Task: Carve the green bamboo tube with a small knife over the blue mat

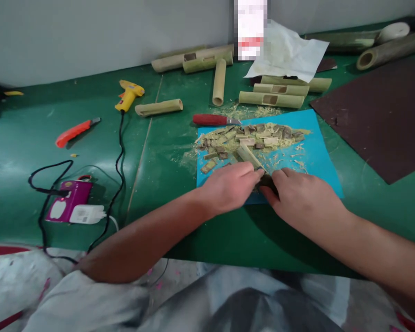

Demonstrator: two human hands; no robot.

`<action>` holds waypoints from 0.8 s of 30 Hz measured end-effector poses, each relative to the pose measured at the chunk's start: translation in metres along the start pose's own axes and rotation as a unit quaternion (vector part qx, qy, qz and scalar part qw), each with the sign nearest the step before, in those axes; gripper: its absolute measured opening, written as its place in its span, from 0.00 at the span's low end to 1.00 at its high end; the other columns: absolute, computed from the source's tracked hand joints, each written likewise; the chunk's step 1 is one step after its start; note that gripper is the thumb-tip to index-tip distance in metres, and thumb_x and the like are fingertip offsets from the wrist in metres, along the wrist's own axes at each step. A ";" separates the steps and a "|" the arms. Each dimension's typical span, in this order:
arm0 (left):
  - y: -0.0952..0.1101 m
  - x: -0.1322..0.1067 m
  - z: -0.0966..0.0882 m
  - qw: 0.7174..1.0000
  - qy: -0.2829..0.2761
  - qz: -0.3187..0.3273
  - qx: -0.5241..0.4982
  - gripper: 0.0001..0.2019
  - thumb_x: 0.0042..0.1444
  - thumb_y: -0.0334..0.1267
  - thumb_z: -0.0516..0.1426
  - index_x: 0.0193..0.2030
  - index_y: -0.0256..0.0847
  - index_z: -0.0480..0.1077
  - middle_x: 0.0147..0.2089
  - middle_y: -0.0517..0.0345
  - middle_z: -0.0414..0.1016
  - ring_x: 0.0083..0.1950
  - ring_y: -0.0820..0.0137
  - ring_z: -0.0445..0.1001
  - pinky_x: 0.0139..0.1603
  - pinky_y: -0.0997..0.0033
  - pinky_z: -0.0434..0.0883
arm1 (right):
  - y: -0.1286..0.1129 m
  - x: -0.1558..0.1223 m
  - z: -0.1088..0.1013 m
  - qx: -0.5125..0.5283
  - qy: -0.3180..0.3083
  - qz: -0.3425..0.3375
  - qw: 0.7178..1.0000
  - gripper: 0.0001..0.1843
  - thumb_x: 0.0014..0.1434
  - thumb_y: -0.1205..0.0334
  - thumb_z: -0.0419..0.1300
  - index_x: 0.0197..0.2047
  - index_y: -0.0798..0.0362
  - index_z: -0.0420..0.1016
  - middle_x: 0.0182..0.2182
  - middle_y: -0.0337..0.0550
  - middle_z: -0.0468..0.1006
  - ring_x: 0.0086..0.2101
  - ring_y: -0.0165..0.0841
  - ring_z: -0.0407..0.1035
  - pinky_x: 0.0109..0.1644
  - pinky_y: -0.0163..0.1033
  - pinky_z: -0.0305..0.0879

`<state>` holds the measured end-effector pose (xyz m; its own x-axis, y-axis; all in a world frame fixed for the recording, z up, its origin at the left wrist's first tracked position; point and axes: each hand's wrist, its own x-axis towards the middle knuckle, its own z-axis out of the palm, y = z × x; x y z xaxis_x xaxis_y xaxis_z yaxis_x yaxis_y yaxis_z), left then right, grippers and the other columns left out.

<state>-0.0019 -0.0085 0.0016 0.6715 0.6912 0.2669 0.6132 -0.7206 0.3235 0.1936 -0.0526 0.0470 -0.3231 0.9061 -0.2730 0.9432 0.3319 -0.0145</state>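
My left hand [231,186] is closed around a length of bamboo [249,156], which slants away from me over a blue sheet [320,161]. Close beside it, my right hand [306,193] is closed at the near end, where a dark part [268,181] shows between the two hands. Whether that is shaded bamboo or a separate dark piece, I cannot tell. Beyond the hands lies a heap of bamboo chips and shavings [259,136]. A red-handled knife [210,120] rests at the far left corner of the blue sheet.
Cut bamboo tubes [271,99] lie behind the sheet, some with square openings. To the right is a dark brown sheet [376,120]. A yellow glue gun [129,96], an orange utility knife [78,132] and a purple power adapter [69,200] with cables occupy the left side.
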 end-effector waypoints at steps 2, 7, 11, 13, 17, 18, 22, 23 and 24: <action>-0.001 0.001 -0.001 0.999 0.036 0.001 0.019 0.18 0.73 0.41 0.46 0.50 0.37 0.76 0.36 0.52 0.74 0.36 0.69 0.73 0.35 0.71 0.68 | 0.000 0.000 0.001 -0.005 0.003 0.003 1.000 0.18 0.69 0.55 0.50 0.41 0.58 0.76 0.35 0.53 0.79 0.30 0.37 0.73 0.26 0.37 0.42; -0.002 0.004 -0.005 0.999 0.020 0.011 0.042 0.20 0.73 0.39 0.44 0.45 0.37 0.77 0.33 0.54 0.73 0.33 0.70 0.72 0.33 0.70 0.68 | 0.000 0.000 0.001 0.003 -0.016 0.006 1.000 0.17 0.69 0.56 0.50 0.42 0.58 0.75 0.36 0.53 0.79 0.31 0.38 0.73 0.26 0.37 0.42; -0.003 0.005 -0.005 0.998 0.056 0.006 0.041 0.19 0.73 0.39 0.45 0.44 0.36 0.76 0.35 0.52 0.74 0.35 0.69 0.72 0.35 0.69 0.69 | -0.001 -0.001 0.000 0.003 -0.007 0.010 1.000 0.17 0.69 0.55 0.50 0.42 0.58 0.75 0.37 0.54 0.79 0.32 0.38 0.74 0.27 0.37 0.43; -0.002 0.005 -0.004 0.998 0.039 0.012 0.051 0.20 0.73 0.39 0.44 0.42 0.36 0.76 0.32 0.53 0.72 0.33 0.70 0.71 0.34 0.70 0.68 | -0.001 -0.001 0.000 0.006 -0.010 0.010 1.000 0.17 0.69 0.55 0.50 0.42 0.58 0.75 0.36 0.54 0.79 0.32 0.38 0.73 0.27 0.37 0.44; -0.001 0.006 -0.002 0.998 0.050 0.008 0.038 0.20 0.74 0.40 0.44 0.44 0.36 0.76 0.34 0.53 0.73 0.35 0.70 0.72 0.36 0.71 0.69 | 0.000 -0.001 0.000 0.009 -0.006 0.010 1.000 0.17 0.68 0.55 0.50 0.41 0.57 0.75 0.35 0.53 0.79 0.31 0.37 0.73 0.27 0.37 0.43; -0.001 0.006 -0.001 0.997 0.061 0.002 0.039 0.20 0.74 0.40 0.44 0.43 0.36 0.76 0.34 0.53 0.73 0.35 0.70 0.72 0.36 0.71 0.69 | 0.000 -0.001 0.001 0.008 -0.004 0.010 1.000 0.17 0.68 0.55 0.50 0.41 0.57 0.75 0.35 0.53 0.79 0.31 0.37 0.73 0.27 0.37 0.43; -0.001 0.006 -0.001 0.999 0.007 0.022 0.036 0.22 0.74 0.41 0.43 0.40 0.38 0.76 0.33 0.54 0.72 0.33 0.69 0.70 0.33 0.70 0.68 | 0.000 -0.001 0.000 0.012 -0.006 0.002 1.000 0.17 0.68 0.56 0.49 0.41 0.57 0.75 0.36 0.53 0.79 0.30 0.36 0.71 0.27 0.38 0.43; -0.001 0.006 -0.001 0.999 0.024 0.018 0.033 0.21 0.74 0.40 0.44 0.42 0.37 0.76 0.34 0.53 0.73 0.34 0.69 0.71 0.35 0.69 0.69 | -0.001 -0.001 0.000 0.010 -0.007 0.005 1.000 0.17 0.68 0.55 0.50 0.41 0.57 0.75 0.36 0.53 0.79 0.30 0.36 0.71 0.27 0.38 0.43; -0.001 0.006 -0.001 0.999 0.039 0.012 0.032 0.20 0.74 0.40 0.44 0.43 0.37 0.76 0.35 0.52 0.73 0.36 0.69 0.72 0.37 0.69 0.70 | -0.001 -0.001 0.000 0.008 -0.008 0.010 1.000 0.17 0.68 0.55 0.50 0.41 0.57 0.75 0.36 0.53 0.79 0.31 0.36 0.72 0.27 0.38 0.43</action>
<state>0.0009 -0.0036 0.0040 0.6533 0.6744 0.3441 0.6245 -0.7370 0.2585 0.1933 -0.0539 0.0476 -0.3034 0.9079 -0.2891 0.9504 0.3100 -0.0241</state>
